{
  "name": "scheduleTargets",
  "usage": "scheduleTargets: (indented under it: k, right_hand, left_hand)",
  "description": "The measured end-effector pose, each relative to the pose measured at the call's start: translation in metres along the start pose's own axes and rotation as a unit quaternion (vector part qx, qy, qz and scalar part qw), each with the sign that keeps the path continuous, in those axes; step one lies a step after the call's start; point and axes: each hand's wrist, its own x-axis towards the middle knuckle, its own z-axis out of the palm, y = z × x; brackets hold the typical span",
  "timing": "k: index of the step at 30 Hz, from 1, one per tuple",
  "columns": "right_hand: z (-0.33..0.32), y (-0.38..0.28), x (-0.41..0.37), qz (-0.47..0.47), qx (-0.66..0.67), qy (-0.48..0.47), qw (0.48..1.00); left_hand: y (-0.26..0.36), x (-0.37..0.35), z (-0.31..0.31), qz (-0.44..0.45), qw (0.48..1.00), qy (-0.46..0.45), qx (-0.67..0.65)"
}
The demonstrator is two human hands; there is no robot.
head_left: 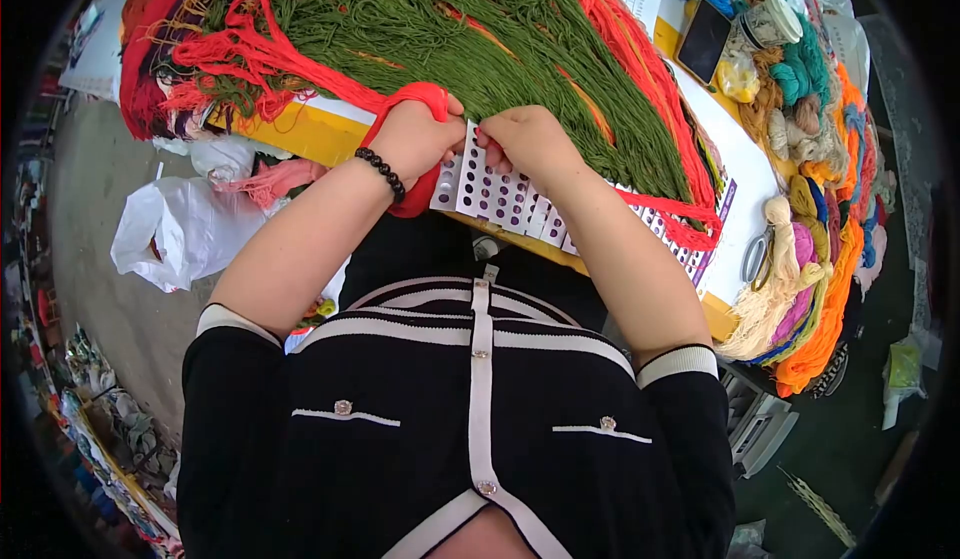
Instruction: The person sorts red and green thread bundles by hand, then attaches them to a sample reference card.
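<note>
A skein of bright red yarn (418, 94) loops over and around my left hand (422, 137), which is closed on it beside the top edge of a white card with rows of dark punched holes (490, 187). At the same edge, the fingers of my right hand (530, 144) are pinched, with a small bit of red showing at their tips. Part of the card is hidden under my right hand. Just beyond both hands lies a wide spread of dark green yarn (480, 69), with red and orange strands running through it.
To the right are a phone (704, 41), a tub (772, 24), scissors (757, 257) and skeins in several colours, including orange yarn (825, 309). A white plastic bag (180, 229) sits left of the yellow table edge (300, 131). More purple-printed cards (690, 249) lie under the red strands.
</note>
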Motion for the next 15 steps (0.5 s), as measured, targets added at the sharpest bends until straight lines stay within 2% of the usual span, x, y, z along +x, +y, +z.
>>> scheduleTargets:
  k: [3, 5, 9, 11, 12, 14, 15]
  right_hand:
    - [0.003, 0.001, 0.005, 0.001, -0.031, -0.008, 0.999]
    - [0.007, 0.0, 0.003, -0.094, -0.215, 0.019, 0.972]
    - [0.007, 0.014, 0.004, -0.133, -0.212, 0.045, 0.967]
    - [0.003, 0.012, -0.003, -0.057, -0.039, 0.002, 0.998]
    - [0.003, 0.012, -0.005, -0.056, -0.038, 0.002, 0.998]
    - [0.003, 0.011, -0.009, -0.05, -0.04, 0.012, 0.998]
    - [0.004, 0.013, -0.01, -0.05, -0.038, 0.014, 0.998]
  left_hand:
    - [-0.002, 0.003, 0.001, 0.006, 1.0, 0.004, 0.019]
    - [0.0, -0.001, 0.002, 0.003, 0.998, 0.023, 0.061]
    - [0.0, -0.001, 0.001, 0.034, 0.993, 0.028, 0.112]
    - [0.0, -0.005, -0.004, 0.179, 0.931, 0.056, 0.312]
    - [-0.001, -0.006, -0.006, 0.178, 0.932, 0.056, 0.312]
    - [-0.001, -0.007, -0.009, 0.163, 0.984, 0.041, 0.057]
    - [0.008, -0.009, -0.015, 0.062, 0.994, -0.026, -0.092]
